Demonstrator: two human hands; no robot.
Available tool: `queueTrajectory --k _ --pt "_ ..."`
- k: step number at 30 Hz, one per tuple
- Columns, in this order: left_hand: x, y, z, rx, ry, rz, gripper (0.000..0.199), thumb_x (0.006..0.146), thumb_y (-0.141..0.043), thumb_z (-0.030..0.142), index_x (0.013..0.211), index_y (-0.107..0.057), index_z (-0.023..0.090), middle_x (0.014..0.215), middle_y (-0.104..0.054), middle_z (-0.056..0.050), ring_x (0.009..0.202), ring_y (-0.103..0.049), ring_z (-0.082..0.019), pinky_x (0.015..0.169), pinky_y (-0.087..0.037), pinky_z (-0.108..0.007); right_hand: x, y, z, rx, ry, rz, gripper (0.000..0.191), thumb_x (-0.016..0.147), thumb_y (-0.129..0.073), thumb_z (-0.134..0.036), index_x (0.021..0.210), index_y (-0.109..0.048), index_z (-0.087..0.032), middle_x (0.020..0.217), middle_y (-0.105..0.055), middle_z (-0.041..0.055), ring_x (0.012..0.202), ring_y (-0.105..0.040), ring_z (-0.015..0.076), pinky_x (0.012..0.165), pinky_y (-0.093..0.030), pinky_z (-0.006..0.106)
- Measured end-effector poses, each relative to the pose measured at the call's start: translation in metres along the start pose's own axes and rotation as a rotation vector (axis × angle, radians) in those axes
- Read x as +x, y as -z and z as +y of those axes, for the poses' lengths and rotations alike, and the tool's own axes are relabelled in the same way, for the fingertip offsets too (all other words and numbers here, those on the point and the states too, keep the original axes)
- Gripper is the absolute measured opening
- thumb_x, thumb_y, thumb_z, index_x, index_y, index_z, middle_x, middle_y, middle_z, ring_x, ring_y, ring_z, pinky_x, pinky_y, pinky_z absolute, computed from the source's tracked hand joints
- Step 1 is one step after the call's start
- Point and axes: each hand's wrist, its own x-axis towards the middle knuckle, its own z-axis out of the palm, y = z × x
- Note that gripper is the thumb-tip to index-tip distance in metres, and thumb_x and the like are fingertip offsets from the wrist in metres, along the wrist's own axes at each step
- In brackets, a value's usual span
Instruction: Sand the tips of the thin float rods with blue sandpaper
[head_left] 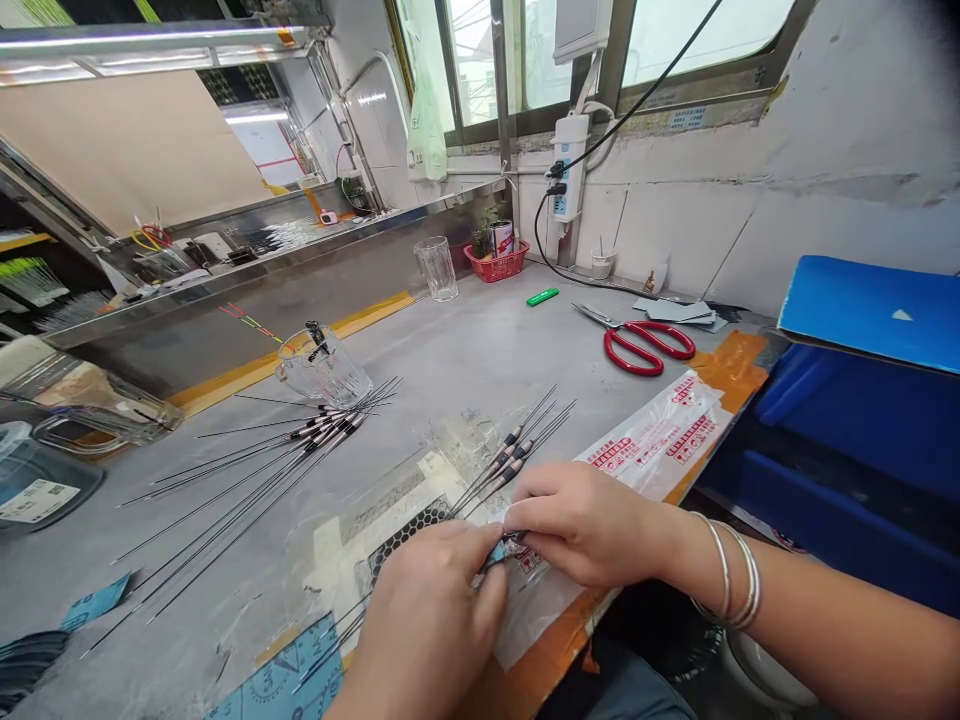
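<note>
Near the bench's front edge, my left hand [442, 600] pinches a small piece of blue sandpaper [496, 553] between thumb and fingers. Thin dark stems stick out behind that hand to the lower left. Close against it, my right hand [581, 525] is closed on the dark end of a slim fishing float; the fingers hide most of it. Just beyond my hands lie several fishing floats [510, 455] with black and pale bands. A larger bundle of similar floats [322, 430] is spread on the left. A blue sandpaper sheet [289, 675] lies below my left hand.
Red-handled scissors [637, 345], a green cutter [542, 297] and a glass mug [436, 268] stand or lie toward the back. Another glass mug [330, 370] is left of centre. Printed plastic film [652, 440] covers the front edge, beside blue bins [862, 430].
</note>
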Motion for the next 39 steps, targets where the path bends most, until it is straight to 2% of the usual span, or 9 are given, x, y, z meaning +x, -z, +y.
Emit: queueTrajectory --k 5,10,16,21,26,29,32,35,39 --pt "-0.02 0.003 -0.031 -0.092 -0.122 -0.018 0.04 0.084 -0.047 0.012 0.111 -0.064 0.037 0.1 -0.074 0.008 0.087 -0.07 -0.013 0.076 -0.053 -0.024 0.003 -0.004 0.001 0.068 0.017 -0.007 0.019 0.087 -0.05 -0.013 0.091 -0.069 -0.013 0.079 -0.058 0.0068 0.07 -0.052 0.015 0.063 -0.043 0.025" --pt "-0.03 0.003 -0.046 -0.104 -0.148 0.046 0.046 0.084 -0.048 0.009 0.115 -0.064 0.039 0.1 -0.075 0.01 0.086 -0.071 -0.011 0.074 -0.054 -0.019 0.003 -0.006 0.001 0.038 0.036 -0.015 0.021 0.088 -0.05 -0.014 0.095 -0.069 -0.014 0.079 -0.058 0.0061 0.07 -0.052 0.0154 0.063 -0.043 0.026" --pt "-0.017 0.005 -0.031 -0.179 -0.137 0.015 0.051 0.084 -0.047 0.007 0.115 -0.063 0.045 0.096 -0.074 0.013 0.081 -0.069 -0.009 0.07 -0.051 -0.018 0.002 -0.005 0.002 0.02 0.033 -0.016 0.024 0.088 -0.047 -0.012 0.095 -0.069 -0.013 0.075 -0.057 0.0061 0.068 -0.05 0.0158 0.06 -0.04 0.027" --pt "-0.008 0.004 -0.019 -0.174 -0.11 -0.025 0.038 0.087 -0.044 0.014 0.107 -0.067 0.036 0.089 -0.073 0.006 0.081 -0.068 -0.013 0.071 -0.049 -0.023 0.001 -0.004 0.002 0.001 0.025 0.009 0.022 0.088 -0.046 -0.014 0.09 -0.068 -0.014 0.075 -0.056 0.0061 0.067 -0.049 0.0157 0.059 -0.039 0.027" --pt "0.004 0.0 0.0 -0.075 -0.015 0.003 0.024 0.081 -0.045 0.014 0.073 -0.065 0.025 0.069 -0.066 0.001 0.066 -0.06 -0.016 0.06 -0.042 -0.025 -0.001 -0.002 0.001 -0.023 -0.006 -0.007 0.017 0.084 -0.047 -0.012 0.086 -0.064 -0.013 0.074 -0.054 0.005 0.067 -0.047 0.0158 0.058 -0.037 0.027" --pt "0.009 -0.001 0.008 -0.056 0.02 0.013 0.024 0.077 -0.045 0.013 0.064 -0.061 0.024 0.064 -0.062 0.001 0.062 -0.056 -0.017 0.057 -0.038 -0.027 -0.002 -0.001 0.002 -0.024 -0.01 0.001 0.017 0.082 -0.047 -0.01 0.083 -0.064 -0.013 0.073 -0.052 0.0047 0.066 -0.046 0.0157 0.057 -0.036 0.027" --pt "0.006 0.0 0.003 -0.072 0.012 -0.006 0.027 0.078 -0.046 0.012 0.079 -0.068 0.028 0.076 -0.07 0.002 0.072 -0.063 -0.017 0.062 -0.044 -0.027 -0.002 -0.003 0.002 -0.009 -0.009 0.002 0.019 0.083 -0.047 -0.01 0.085 -0.065 -0.013 0.075 -0.054 0.0054 0.067 -0.048 0.0156 0.059 -0.037 0.026" --pt "-0.006 0.002 -0.015 -0.138 -0.031 -0.055 0.043 0.079 -0.046 0.01 0.105 -0.067 0.038 0.095 -0.074 0.008 0.085 -0.068 -0.015 0.073 -0.049 -0.024 -0.002 -0.005 0.003 0.017 0.01 0.004 0.02 0.086 -0.047 -0.011 0.089 -0.067 -0.014 0.078 -0.057 0.0063 0.069 -0.05 0.0151 0.061 -0.04 0.026" --pt "-0.021 0.005 -0.037 -0.213 -0.036 -0.071 0.046 0.085 -0.046 0.013 0.114 -0.064 0.044 0.102 -0.074 0.012 0.088 -0.069 -0.011 0.074 -0.051 -0.02 -0.001 -0.008 0.005 0.056 0.018 0.01 0.021 0.085 -0.047 -0.01 0.091 -0.067 -0.014 0.081 -0.059 0.0064 0.072 -0.053 0.015 0.064 -0.042 0.025"
